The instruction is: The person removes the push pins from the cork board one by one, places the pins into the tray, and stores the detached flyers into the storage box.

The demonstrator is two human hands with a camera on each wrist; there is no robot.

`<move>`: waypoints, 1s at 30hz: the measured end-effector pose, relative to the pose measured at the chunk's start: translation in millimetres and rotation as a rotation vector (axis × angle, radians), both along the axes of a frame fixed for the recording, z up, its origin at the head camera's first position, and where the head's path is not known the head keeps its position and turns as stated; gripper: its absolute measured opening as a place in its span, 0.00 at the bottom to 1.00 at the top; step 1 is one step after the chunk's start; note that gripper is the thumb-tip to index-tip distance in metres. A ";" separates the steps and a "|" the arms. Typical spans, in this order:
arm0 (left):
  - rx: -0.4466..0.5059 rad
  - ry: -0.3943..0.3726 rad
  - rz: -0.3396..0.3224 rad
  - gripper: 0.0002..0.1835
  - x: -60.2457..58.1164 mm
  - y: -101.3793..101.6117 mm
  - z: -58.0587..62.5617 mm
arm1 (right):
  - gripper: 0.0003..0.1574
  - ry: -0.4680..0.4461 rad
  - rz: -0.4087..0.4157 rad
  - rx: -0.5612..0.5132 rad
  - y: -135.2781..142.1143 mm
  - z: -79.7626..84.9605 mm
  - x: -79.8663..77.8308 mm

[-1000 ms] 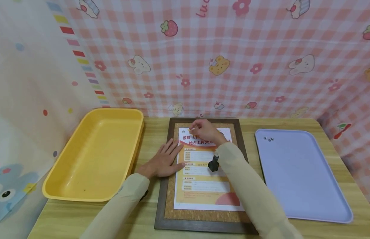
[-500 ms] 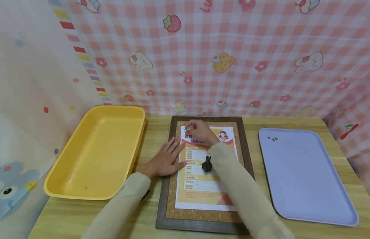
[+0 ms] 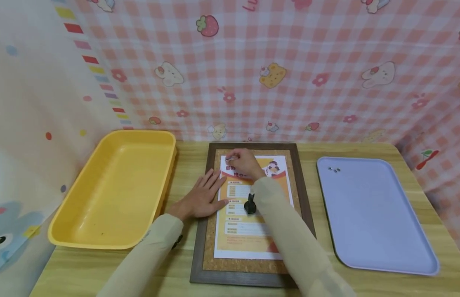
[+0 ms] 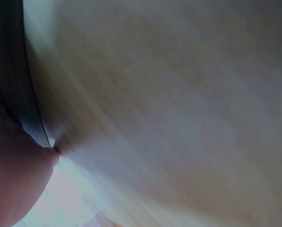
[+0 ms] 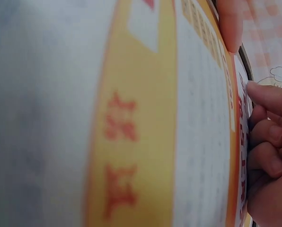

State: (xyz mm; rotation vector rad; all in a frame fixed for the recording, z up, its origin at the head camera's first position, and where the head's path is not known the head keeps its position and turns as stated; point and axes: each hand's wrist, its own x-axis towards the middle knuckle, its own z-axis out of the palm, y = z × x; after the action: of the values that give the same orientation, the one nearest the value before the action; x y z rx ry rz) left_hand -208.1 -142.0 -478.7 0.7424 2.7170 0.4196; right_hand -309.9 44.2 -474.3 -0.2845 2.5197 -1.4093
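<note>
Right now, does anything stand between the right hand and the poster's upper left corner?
Nothing visible does: the right hand is at that corner of the poster. The left hand rests at the left edge, lower down, out of the way.

The sheet (image 3: 235,214) is white, yellow and orange with red print, over speckled tan cork (image 3: 248,266) framed in dark brown. The left tray (image 3: 122,181) is yellow; the right tray (image 3: 378,218) is pale lilac, its pins (image 3: 335,169) silvery. The table (image 3: 183,264) shows light wood grain; the far cloth (image 3: 222,62) is pink-and-white gingham.
</note>
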 end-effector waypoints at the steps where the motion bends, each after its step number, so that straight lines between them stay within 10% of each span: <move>1: 0.002 0.003 -0.001 0.42 0.3 -0.6 0.0 | 0.08 -0.002 -0.007 0.002 -1.3 -0.2 0.2; 16: 0.007 0.005 -0.001 0.42 0.8 0.2 0.5 | 0.04 0.020 -0.157 0.157 -14.2 -0.1 1.8; 30: 0.017 -0.001 0.014 0.42 -0.2 0.6 -1.9 | 0.04 -0.083 -0.156 0.074 -10.7 3.8 4.4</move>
State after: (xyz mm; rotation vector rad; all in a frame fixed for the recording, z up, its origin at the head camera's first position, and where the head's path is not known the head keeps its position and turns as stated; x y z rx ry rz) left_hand -208.3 -141.4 -480.6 0.7277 2.7221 0.4462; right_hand -305.5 33.6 -470.5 -0.0153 2.5658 -1.3474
